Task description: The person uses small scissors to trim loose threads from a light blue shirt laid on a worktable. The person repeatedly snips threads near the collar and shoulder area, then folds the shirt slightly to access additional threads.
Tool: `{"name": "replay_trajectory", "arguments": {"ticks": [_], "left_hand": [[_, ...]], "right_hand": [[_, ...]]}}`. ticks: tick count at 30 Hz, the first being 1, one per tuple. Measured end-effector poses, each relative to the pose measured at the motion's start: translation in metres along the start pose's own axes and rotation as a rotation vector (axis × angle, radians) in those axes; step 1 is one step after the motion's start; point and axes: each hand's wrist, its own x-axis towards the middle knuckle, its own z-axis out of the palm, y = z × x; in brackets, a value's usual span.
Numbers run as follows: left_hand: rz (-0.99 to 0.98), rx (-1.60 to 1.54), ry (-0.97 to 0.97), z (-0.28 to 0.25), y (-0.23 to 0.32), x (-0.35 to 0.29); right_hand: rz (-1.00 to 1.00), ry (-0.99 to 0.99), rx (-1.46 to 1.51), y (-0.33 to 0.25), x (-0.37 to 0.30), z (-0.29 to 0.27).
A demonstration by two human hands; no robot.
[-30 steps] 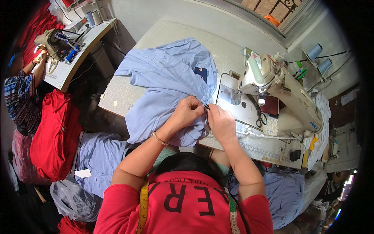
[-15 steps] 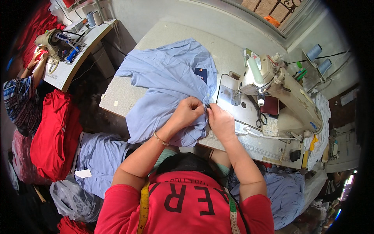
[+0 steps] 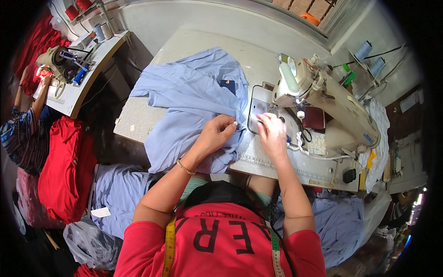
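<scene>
A light blue garment [image 3: 194, 94] lies crumpled on the table in front of me, with a dark blue tag [image 3: 228, 86] on its far right part. My left hand [image 3: 217, 134] rests over the garment's right side, thumb and forefinger pinched on a small white piece [image 3: 236, 123]. Whether that piece is joined to the cloth cannot be seen. My right hand [image 3: 272, 131] hovers over the sewing machine's [image 3: 318, 92] bed, apart from the garment. Its fingers are curled together, and a small dark bit shows at their tips, too small to name.
Black scissors [image 3: 305, 135] and a dark red flat item [image 3: 314, 118] lie by the machine. Thread cones [image 3: 363, 51] stand on a rack at right. Another person's arm [image 3: 40, 97] works at a second machine [image 3: 54, 60]. Red cloth [image 3: 64, 171] is piled at left.
My hands have parted: the right has moved rightward off the garment onto the machine bed. A white piece now shows at my left fingertips. The view has shifted slightly.
</scene>
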Motion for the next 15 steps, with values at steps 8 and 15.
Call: {"name": "replay_trajectory", "arguments": {"ticks": [8,15], "left_hand": [[0.17,0.133,-0.066,0.0,0.003,0.0],[0.144,0.148,-0.044,-0.001,-0.001,0.0]], "right_hand": [[-0.029,-0.001,0.528,-0.034,0.012,0.008],[0.601,-0.044,0.329,0.032,-0.006,-0.034]]}}
